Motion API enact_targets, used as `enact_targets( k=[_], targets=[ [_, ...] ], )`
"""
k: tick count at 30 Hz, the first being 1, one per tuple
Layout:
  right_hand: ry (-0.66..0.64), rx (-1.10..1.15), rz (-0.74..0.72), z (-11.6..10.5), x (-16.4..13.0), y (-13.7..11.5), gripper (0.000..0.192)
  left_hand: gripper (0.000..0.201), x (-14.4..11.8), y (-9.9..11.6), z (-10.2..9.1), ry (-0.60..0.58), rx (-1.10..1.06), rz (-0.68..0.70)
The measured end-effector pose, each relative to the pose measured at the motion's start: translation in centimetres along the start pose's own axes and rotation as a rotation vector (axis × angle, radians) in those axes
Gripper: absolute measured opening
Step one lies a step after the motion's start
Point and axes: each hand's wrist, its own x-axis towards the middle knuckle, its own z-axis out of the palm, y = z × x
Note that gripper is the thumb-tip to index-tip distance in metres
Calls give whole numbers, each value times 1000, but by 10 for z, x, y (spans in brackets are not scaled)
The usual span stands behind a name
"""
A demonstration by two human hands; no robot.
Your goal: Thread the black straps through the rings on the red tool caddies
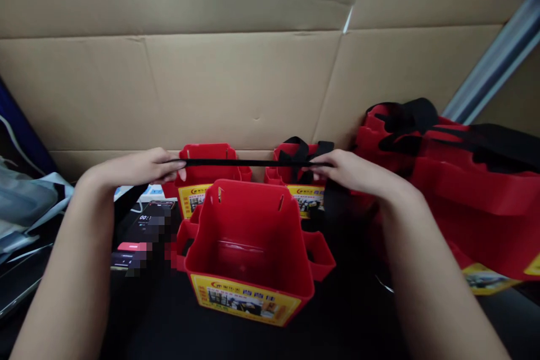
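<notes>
A black strap (248,163) is stretched level between my two hands. My left hand (162,166) pinches one end, and a loose length of it hangs below that hand. On the other side my right hand (333,166) grips the strap between thumb and fingers. Below and nearer to me stands a red plastic bucket (253,225) with side pockets, slots in its back wall and a yellow printed label (248,301) on the front. The strap passes above and behind this bucket, apart from it.
Behind stand a red bucket (206,152) and another with a black strap (295,152). Several strapped red buckets (464,180) are piled at the right. A phone (149,225) lies at the left near plastic bags (29,202). Cardboard (244,84) walls the back.
</notes>
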Motion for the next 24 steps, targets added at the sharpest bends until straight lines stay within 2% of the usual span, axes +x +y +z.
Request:
enact_targets(
  k=[2,4,7,10,13,16,18,20,22,24],
  targets=[
    [47,1,-95,5,-2,-9,38,36,3,5,3,33,29,15],
    [125,99,-254,15,-3,-33,49,34,12,21,13,89,74,80],
    [161,294,-417,34,-4,-76,46,32,26,52,35,175,137,181],
    [171,342,-409,45,-3,-97,33,33,31,70,47,241,170,222],
    [234,272,-281,37,0,-82,28,32,26,60,38,238,152,226],
    [308,131,-84,13,-1,-39,26,33,13,30,14,207,101,142],
    [270,50,86,-2,-4,-10,23,37,4,10,-1,162,63,57],
    [244,-3,194,-8,-7,4,20,41,-1,1,-8,136,55,9],
    [223,57,88,-4,-8,-4,36,41,2,8,-3,148,86,26],
    [182,220,-167,9,-8,-32,64,39,12,27,12,170,124,105]
  ],
)
